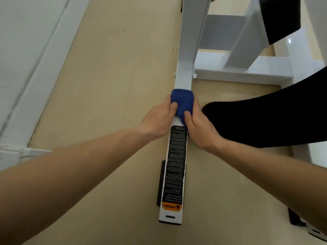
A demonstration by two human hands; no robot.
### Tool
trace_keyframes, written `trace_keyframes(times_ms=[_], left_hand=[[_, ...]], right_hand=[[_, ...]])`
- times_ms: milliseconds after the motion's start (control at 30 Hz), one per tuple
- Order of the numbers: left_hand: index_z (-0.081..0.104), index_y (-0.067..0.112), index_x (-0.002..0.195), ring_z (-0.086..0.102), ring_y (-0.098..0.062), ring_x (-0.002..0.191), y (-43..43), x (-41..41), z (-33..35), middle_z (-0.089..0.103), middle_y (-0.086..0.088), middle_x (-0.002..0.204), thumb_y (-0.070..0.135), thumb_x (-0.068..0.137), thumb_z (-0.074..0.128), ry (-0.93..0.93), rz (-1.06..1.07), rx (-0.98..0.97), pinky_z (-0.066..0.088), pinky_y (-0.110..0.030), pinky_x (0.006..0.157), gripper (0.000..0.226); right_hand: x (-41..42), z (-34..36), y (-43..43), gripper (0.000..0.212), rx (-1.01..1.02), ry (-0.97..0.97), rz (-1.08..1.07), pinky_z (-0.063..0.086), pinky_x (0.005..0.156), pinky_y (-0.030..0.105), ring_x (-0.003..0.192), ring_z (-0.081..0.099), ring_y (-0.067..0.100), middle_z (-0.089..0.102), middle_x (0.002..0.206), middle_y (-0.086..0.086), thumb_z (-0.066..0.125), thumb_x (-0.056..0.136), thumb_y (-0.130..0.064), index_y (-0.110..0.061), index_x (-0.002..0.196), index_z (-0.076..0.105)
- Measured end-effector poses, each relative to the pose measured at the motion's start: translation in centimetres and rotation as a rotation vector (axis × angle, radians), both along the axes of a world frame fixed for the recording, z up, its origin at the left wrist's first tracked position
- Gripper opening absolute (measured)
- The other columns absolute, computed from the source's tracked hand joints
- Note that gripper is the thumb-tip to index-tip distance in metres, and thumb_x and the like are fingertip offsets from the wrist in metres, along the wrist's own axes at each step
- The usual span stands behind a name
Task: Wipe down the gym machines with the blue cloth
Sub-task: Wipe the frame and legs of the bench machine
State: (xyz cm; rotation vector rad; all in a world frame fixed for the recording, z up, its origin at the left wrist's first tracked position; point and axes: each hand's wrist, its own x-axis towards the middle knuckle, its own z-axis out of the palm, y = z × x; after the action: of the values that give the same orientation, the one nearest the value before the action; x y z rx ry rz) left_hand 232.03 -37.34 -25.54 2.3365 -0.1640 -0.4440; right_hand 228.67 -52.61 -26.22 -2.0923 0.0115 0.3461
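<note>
A blue cloth [182, 101] is wrapped over a white metal beam [184, 75] of a gym machine, partway along its length. My left hand [157, 119] grips the cloth from the left side of the beam, thumb on top. My right hand [200, 128] grips it from the right, thumb pressed on the cloth. A black warning label with an orange band [174, 174] covers the beam's near part, below the hands.
The machine's white cross-frame [242, 69] and a black pad [281, 16] lie at the upper right. A black-clad leg [265, 117] rests right of the beam. A beige floor [109, 85] surrounds it, with a white wall and skirting [35, 76] on the left.
</note>
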Motion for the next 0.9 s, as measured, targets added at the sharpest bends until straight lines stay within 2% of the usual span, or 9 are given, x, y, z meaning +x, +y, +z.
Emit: trace_keyframes(times_ms=[100, 167, 333, 400, 467, 567, 700, 800, 900], left_hand=[[0.040, 0.024, 0.142, 0.060, -0.017, 0.098, 1.2, -5.1, 0.6, 0.065, 0.002, 0.114, 0.036, 0.106, 0.027, 0.036, -0.031, -0.046, 0.044, -0.031, 0.086, 0.040], [0.042, 0.025, 0.142, 0.059, -0.013, 0.099, 1.5, -7.1, 0.8, 0.062, 0.011, 0.112, 0.034, 0.106, 0.031, 0.059, -0.001, -0.089, 0.043, -0.026, 0.086, 0.038], [0.052, 0.022, 0.136, 0.059, -0.013, 0.111, 1.5, -7.6, 1.7, 0.062, 0.014, 0.118, 0.025, 0.101, 0.050, -0.027, 0.202, -0.090, 0.040, -0.019, 0.092, 0.035], [0.048, 0.020, 0.141, 0.056, -0.014, 0.115, 0.7, -7.5, 2.4, 0.062, 0.006, 0.126, 0.021, 0.100, 0.050, -0.054, 0.307, -0.051, 0.032, -0.013, 0.088, 0.041], [0.056, 0.017, 0.129, 0.059, -0.019, 0.107, -0.7, -7.3, 2.8, 0.065, -0.001, 0.117, 0.022, 0.102, 0.043, -0.021, 0.355, -0.052, 0.033, -0.016, 0.080, 0.031], [0.054, 0.013, 0.122, 0.058, -0.019, 0.096, -2.7, -6.7, 2.6, 0.063, -0.001, 0.108, 0.036, 0.103, 0.039, 0.115, 0.394, -0.160, 0.037, -0.025, 0.077, 0.034], [0.045, 0.011, 0.125, 0.060, -0.026, 0.100, -2.6, -7.6, 0.8, 0.062, -0.007, 0.112, 0.034, 0.104, 0.035, 0.084, 0.354, -0.189, 0.046, -0.038, 0.086, 0.033], [0.038, 0.016, 0.139, 0.060, -0.025, 0.102, -1.4, -11.1, 0.0, 0.062, -0.006, 0.119, 0.037, 0.103, 0.035, 0.046, 0.297, -0.181, 0.048, -0.042, 0.091, 0.042], [0.035, 0.023, 0.141, 0.061, -0.019, 0.096, 0.0, -16.1, -0.3, 0.063, 0.001, 0.114, 0.036, 0.102, 0.038, 0.041, 0.242, -0.214, 0.049, -0.038, 0.086, 0.041]], right_hand=[[-4.7, -0.1, 0.1, 0.057, 0.030, -0.008, 0.082, 0.042, 0.107, 0.031, 0.126, 0.049, 0.008, 0.043, 0.146, -0.004, 0.035, 0.105, -0.033, -0.034, 0.155, 0.008], [-6.8, 0.1, 0.2, 0.056, 0.069, 0.015, 0.090, 0.038, 0.109, 0.027, 0.131, 0.043, 0.002, 0.040, 0.148, -0.009, 0.037, 0.103, -0.035, -0.041, 0.153, 0.011], [-6.3, 1.3, 0.6, 0.024, 0.185, 0.128, -0.167, 0.039, 0.073, -0.001, 0.093, 0.054, -0.021, 0.053, 0.107, -0.028, 0.037, 0.107, -0.030, -0.041, 0.128, 0.037], [-5.4, 1.4, 0.9, 0.025, 0.111, 0.123, -0.151, 0.041, 0.073, 0.009, 0.095, 0.058, -0.006, 0.059, 0.106, -0.019, 0.035, 0.107, -0.033, -0.033, 0.128, 0.048], [-4.5, 1.6, 1.2, 0.032, 0.052, 0.118, -0.147, 0.041, 0.076, 0.020, 0.099, 0.059, 0.008, 0.063, 0.111, -0.007, 0.035, 0.107, -0.033, -0.025, 0.133, 0.052], [-3.2, 1.9, 1.0, 0.030, -0.004, 0.107, -0.118, 0.043, 0.072, 0.022, 0.092, 0.061, 0.009, 0.065, 0.105, -0.004, 0.035, 0.106, -0.035, -0.024, 0.126, 0.054], [-4.2, 1.3, 1.2, 0.032, -0.020, 0.085, -0.098, 0.046, 0.067, 0.025, 0.084, 0.062, 0.013, 0.063, 0.098, -0.005, 0.029, 0.107, -0.037, -0.024, 0.132, 0.045], [-7.9, 0.3, 1.6, 0.035, 0.024, 0.017, -0.071, 0.048, 0.088, 0.032, 0.101, 0.060, 0.015, 0.061, 0.115, -0.004, 0.031, 0.107, -0.036, -0.025, 0.139, 0.040], [-12.9, 0.1, 1.9, 0.038, 0.071, 0.045, -0.013, 0.046, 0.091, 0.023, 0.108, 0.058, 0.010, 0.056, 0.127, -0.008, 0.034, 0.106, -0.035, -0.028, 0.143, 0.032]])
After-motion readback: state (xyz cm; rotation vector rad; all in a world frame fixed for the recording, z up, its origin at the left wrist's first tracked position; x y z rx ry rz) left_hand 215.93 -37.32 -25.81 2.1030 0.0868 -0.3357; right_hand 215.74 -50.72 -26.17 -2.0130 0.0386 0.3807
